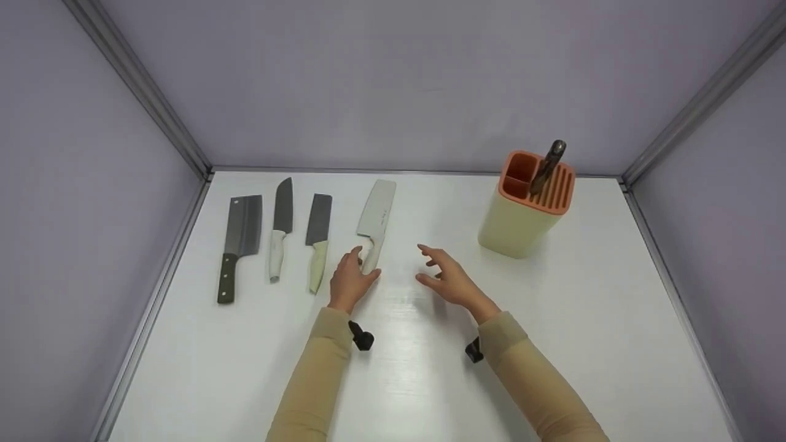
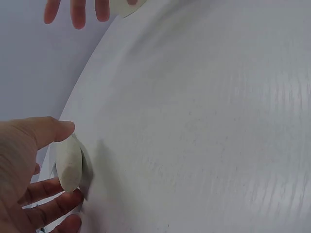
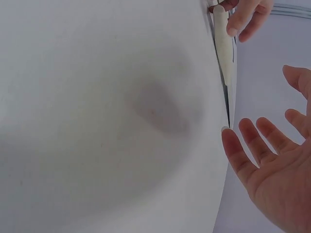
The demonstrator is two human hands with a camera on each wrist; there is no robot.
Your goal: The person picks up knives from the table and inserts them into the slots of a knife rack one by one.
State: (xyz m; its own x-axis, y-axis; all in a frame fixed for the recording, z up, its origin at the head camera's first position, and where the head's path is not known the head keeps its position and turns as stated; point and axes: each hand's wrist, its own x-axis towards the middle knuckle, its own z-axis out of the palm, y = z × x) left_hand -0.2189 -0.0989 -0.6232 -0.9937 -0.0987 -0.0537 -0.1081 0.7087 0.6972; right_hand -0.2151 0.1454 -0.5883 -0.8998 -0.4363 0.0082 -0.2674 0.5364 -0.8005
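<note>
A knife with a pale blade and white handle (image 1: 376, 212) lies on the table, blade pointing away. My left hand (image 1: 351, 281) is at its handle, thumb on one side and fingers on the other. In the left wrist view the handle (image 2: 69, 165) sits between thumb and fingers, which are not closed round it; whether they touch it I cannot tell. My right hand (image 1: 453, 281) hovers over the table to the right of this knife, fingers spread and holding nothing. In the right wrist view its palm (image 3: 286, 179) and loosely bent fingers show.
Left of my hands lie a dark-handled cleaver (image 1: 242, 227), a white-handled knife (image 1: 283, 205) and a knife with a pale yellow handle (image 1: 317, 264). A cream knife block (image 1: 513, 227) with an orange slotted top stands at right, a dark handle (image 1: 548, 166) rising from it. Walls enclose the table.
</note>
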